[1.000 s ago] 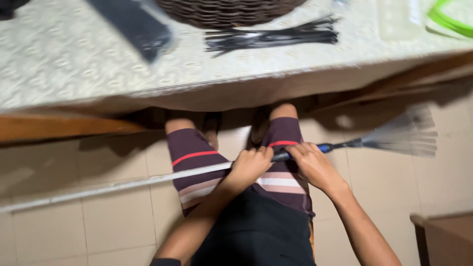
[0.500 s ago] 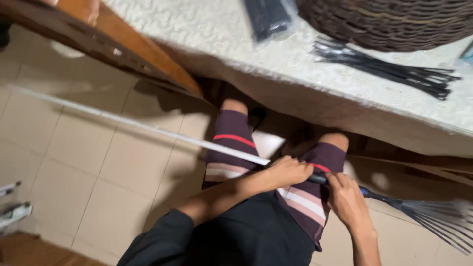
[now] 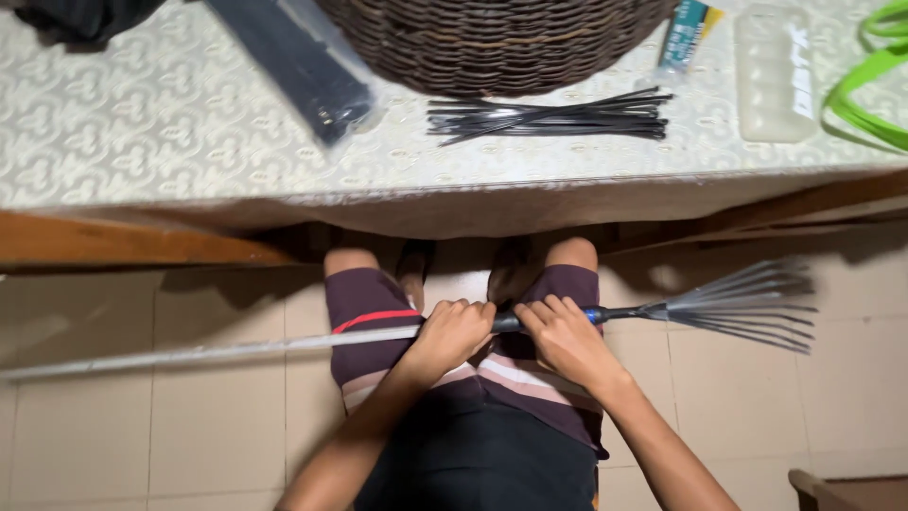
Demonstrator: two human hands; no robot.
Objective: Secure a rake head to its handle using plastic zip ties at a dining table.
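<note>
A seated person grips a long-handled rake (image 3: 492, 324) across the lap, just below the edge of the cloth-covered table (image 3: 142, 151). The left hand (image 3: 452, 333) is closed around the pale shaft where it meets the dark collar; the right hand (image 3: 566, 339) is curled over that collar, fingers wrapped toward the blue band before the fanned metal tines (image 3: 747, 305), which jut beyond the table's right end over the tiled floor. On the table, a loose bundle of black cable ties (image 3: 549, 115) lies untouched in front of a dark woven basket (image 3: 497, 43), with a clear bag of more ties (image 3: 293, 61) to its left. No tie appears on the rake, suggesting any fastening has yet to begin.
</note>
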